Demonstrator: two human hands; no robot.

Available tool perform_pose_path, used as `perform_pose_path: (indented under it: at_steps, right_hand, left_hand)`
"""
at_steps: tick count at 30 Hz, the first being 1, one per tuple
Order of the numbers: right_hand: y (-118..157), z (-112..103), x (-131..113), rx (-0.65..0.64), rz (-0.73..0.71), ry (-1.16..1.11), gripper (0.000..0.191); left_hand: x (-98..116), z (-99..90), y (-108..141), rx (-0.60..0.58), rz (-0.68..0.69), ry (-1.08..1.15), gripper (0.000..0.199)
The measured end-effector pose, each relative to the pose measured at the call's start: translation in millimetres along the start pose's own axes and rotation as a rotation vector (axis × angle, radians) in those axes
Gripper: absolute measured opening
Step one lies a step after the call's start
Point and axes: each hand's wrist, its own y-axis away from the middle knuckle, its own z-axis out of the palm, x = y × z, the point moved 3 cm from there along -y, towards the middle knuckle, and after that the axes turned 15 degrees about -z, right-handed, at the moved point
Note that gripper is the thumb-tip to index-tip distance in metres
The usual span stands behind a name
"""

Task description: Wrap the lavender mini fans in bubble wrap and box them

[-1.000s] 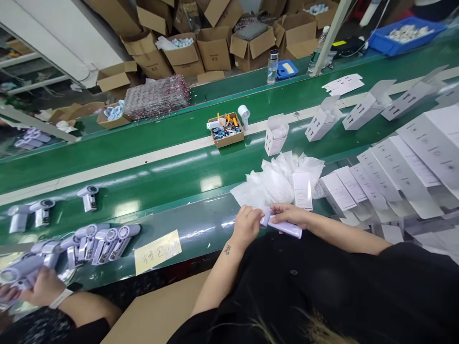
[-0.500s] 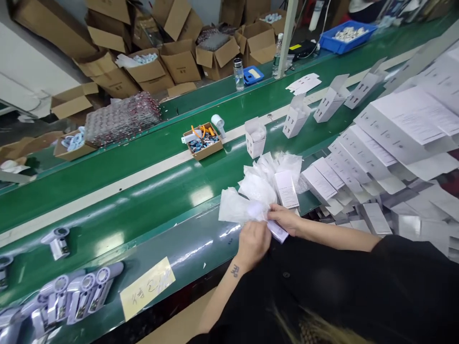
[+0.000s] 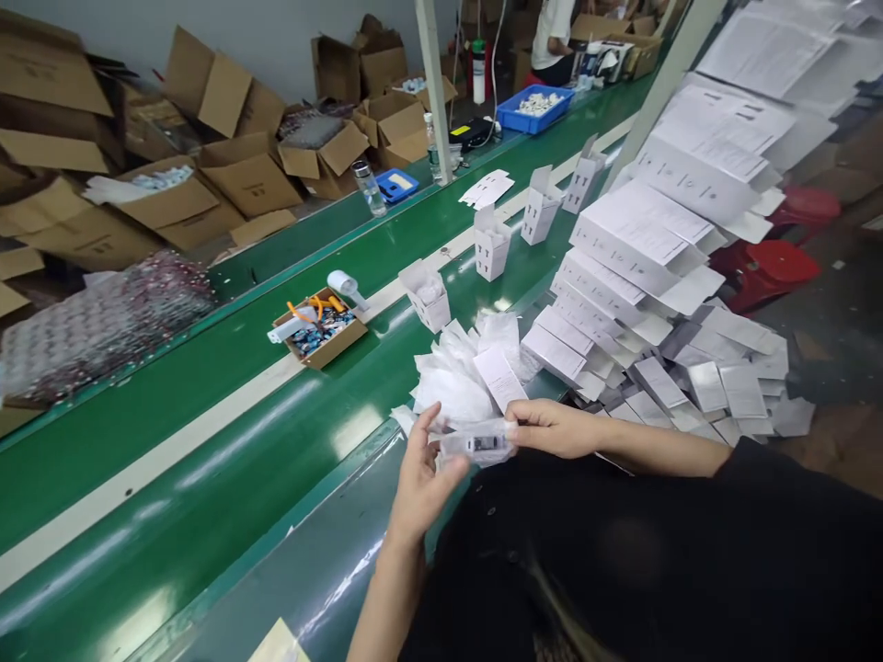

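Note:
A small device in a translucent plastic bag (image 3: 483,443) lies between my two hands, a dark part showing through the film. My right hand (image 3: 556,428) pinches the bag's right end. My left hand (image 3: 422,473) is at its left end, thumb and fingers around the film. Just beyond, a pile of white translucent bags (image 3: 448,382) rests on the bench, with a printed white box (image 3: 499,377) leaning on it. Behind the pile stands an open white box (image 3: 429,299) with a bag inside.
Stacked white boxes (image 3: 641,230) rise at the right. Farther back are open white boxes (image 3: 491,244) and a small carton of parts (image 3: 331,345) on the green conveyor (image 3: 241,450). A person (image 3: 552,41) sits at the far end.
The view has turned right. The bagged device now lies level between my hands, and my left hand has changed from a closed grasp to spread thumb and fingers at the bag's end.

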Motion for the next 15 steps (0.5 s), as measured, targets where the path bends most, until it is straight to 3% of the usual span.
perform_pose_path:
  at_steps: [2, 3, 4, 5, 6, 7, 9, 10, 12, 15]
  right_hand:
    - [1, 7, 9, -0.084, -0.078, -0.097, 0.024]
    - [4, 9, 18, -0.122, -0.096, -0.153, 0.023]
    - [9, 8, 31, -0.096, -0.089, -0.213, 0.022]
    - [16, 2, 47, 0.025, -0.052, -0.277, 0.023]
    - [26, -8, 68, 0.239, 0.015, -0.344, 0.024]
    - [40, -22, 92, 0.548, 0.112, -0.411, 0.026]
    - [76, -47, 141, 1.2, 0.347, -0.491, 0.035]
    - [89, -56, 162, 1.394, 0.453, -0.535, 0.044]
    - [99, -68, 195, 1.509, 0.549, -0.608, 0.053]
    - [91, -72, 218, 1.516, 0.51, -0.666, 0.045]
  left_hand:
    - [2, 11.4, -11, -0.165, 0.071, -0.175, 0.102]
    - [2, 19.6, -16, -0.233, 0.096, -0.28, 0.101]
    - [0, 27.8, -19, -0.263, 0.116, -0.37, 0.087]
    - [-2, 35.2, -22, -0.253, 0.134, -0.433, 0.065]
    - [-4, 41.0, -24, -0.208, 0.152, -0.463, 0.042]
    - [-7, 44.8, -27, -0.137, 0.166, -0.462, 0.024]
    - [-16, 46.5, -30, 0.025, 0.162, -0.397, 0.012]
    - [-21, 45.4, -31, 0.076, 0.126, -0.343, 0.013]
    - [-30, 41.7, -34, 0.107, -0.005, -0.192, 0.017]
    - [-33, 33.1, -36, 0.134, -0.162, 0.115, 0.023]
